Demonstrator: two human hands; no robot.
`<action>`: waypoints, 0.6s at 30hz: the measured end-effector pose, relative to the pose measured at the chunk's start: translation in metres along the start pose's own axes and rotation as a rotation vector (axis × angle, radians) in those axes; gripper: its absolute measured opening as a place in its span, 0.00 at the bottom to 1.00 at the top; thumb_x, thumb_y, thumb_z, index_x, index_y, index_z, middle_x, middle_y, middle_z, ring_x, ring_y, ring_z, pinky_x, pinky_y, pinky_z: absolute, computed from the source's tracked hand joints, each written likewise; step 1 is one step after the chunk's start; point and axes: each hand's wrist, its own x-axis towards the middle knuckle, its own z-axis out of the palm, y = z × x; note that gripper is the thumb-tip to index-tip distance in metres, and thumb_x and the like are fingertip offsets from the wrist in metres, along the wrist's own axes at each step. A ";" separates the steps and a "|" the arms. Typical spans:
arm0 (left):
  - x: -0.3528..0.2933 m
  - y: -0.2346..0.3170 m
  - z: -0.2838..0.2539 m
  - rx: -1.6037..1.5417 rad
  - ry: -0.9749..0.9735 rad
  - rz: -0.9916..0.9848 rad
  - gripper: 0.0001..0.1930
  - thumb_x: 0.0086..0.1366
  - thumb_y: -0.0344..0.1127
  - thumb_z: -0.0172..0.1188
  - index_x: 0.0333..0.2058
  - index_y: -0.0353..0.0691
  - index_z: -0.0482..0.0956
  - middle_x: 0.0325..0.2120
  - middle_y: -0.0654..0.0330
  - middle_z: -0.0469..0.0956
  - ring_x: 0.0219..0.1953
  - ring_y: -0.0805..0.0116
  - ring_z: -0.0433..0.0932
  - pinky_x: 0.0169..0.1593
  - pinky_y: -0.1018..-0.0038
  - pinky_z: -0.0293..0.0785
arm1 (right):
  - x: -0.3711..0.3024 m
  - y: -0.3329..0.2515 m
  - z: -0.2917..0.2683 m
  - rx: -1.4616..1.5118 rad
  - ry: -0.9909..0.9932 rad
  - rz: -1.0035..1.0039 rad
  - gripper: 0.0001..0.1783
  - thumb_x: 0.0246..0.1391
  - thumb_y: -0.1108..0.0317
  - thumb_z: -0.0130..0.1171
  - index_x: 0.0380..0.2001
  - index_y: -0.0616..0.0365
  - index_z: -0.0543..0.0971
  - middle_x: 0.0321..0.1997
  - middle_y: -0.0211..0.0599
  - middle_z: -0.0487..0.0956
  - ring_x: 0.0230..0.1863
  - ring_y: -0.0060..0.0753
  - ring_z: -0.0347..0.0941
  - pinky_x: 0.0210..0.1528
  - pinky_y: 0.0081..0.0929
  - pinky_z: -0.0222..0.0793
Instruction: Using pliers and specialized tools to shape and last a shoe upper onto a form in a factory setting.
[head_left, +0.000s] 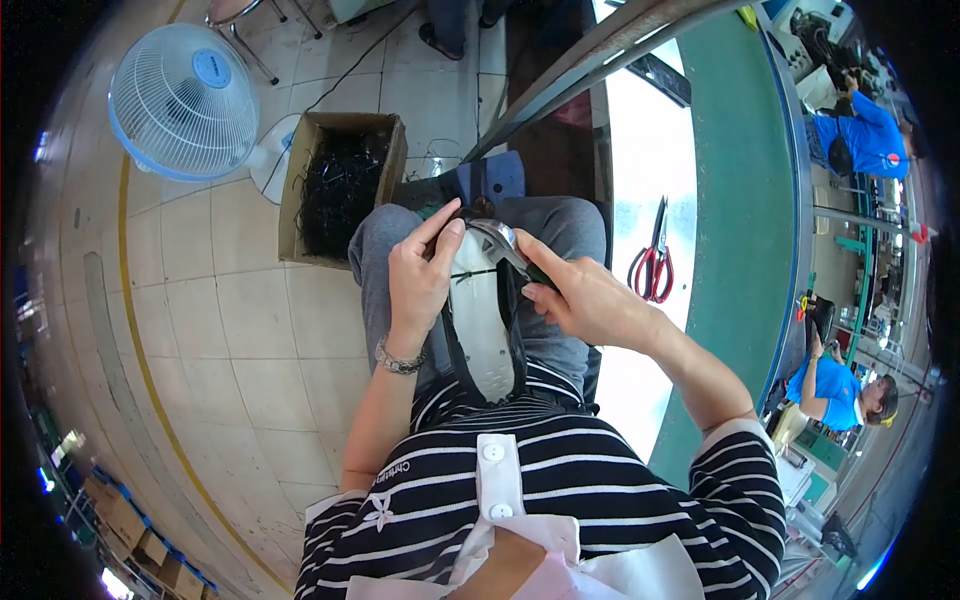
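A black shoe upper on a white sole-shaped form (484, 345) lies bottom up on my lap, its heel end toward my belly. A dark string crosses the white bottom near the far end. My left hand (424, 275) grips the far end of the shoe, with thumb and forefinger at its edge. My right hand (590, 300) is closed round the dark handle of metal-headed pincers (500, 243). Their head is against the far right edge of the shoe; the jaws are partly hidden.
Red-handled scissors (653, 265) lie on the white bench strip at right, beside a green table surface (735, 200). A cardboard box (290, 220) of black scraps and a fan (185, 105) stand at left. Two people in blue shirts (865, 135) are far right.
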 end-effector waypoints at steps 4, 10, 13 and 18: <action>0.001 -0.002 -0.005 0.126 0.005 0.168 0.17 0.66 0.38 0.57 0.51 0.39 0.78 0.20 0.64 0.72 0.22 0.82 0.62 0.26 0.80 0.61 | -0.018 -0.027 -0.016 -0.079 0.102 -0.160 0.35 0.61 0.69 0.50 0.68 0.54 0.49 0.23 0.54 0.78 0.21 0.50 0.77 0.26 0.41 0.72; 0.009 -0.014 0.000 0.134 0.013 0.279 0.17 0.67 0.37 0.55 0.51 0.37 0.76 0.22 0.58 0.73 0.21 0.78 0.64 0.26 0.78 0.63 | 0.028 -0.007 0.028 -0.241 0.493 -0.265 0.38 0.58 0.71 0.51 0.69 0.49 0.48 0.22 0.50 0.78 0.20 0.49 0.76 0.23 0.42 0.71; 0.015 -0.021 -0.010 0.160 -0.021 0.294 0.17 0.67 0.37 0.54 0.51 0.36 0.76 0.24 0.57 0.75 0.23 0.77 0.66 0.28 0.78 0.65 | 0.015 -0.016 0.008 -0.372 0.312 -0.174 0.37 0.58 0.69 0.53 0.68 0.46 0.51 0.26 0.52 0.79 0.23 0.52 0.77 0.24 0.41 0.70; 0.008 -0.013 -0.004 0.184 -0.061 0.347 0.17 0.67 0.36 0.54 0.52 0.36 0.75 0.25 0.58 0.74 0.24 0.78 0.64 0.29 0.78 0.64 | 0.016 -0.006 0.024 -0.144 0.858 -0.565 0.38 0.58 0.68 0.51 0.69 0.49 0.48 0.20 0.49 0.76 0.19 0.48 0.76 0.22 0.39 0.72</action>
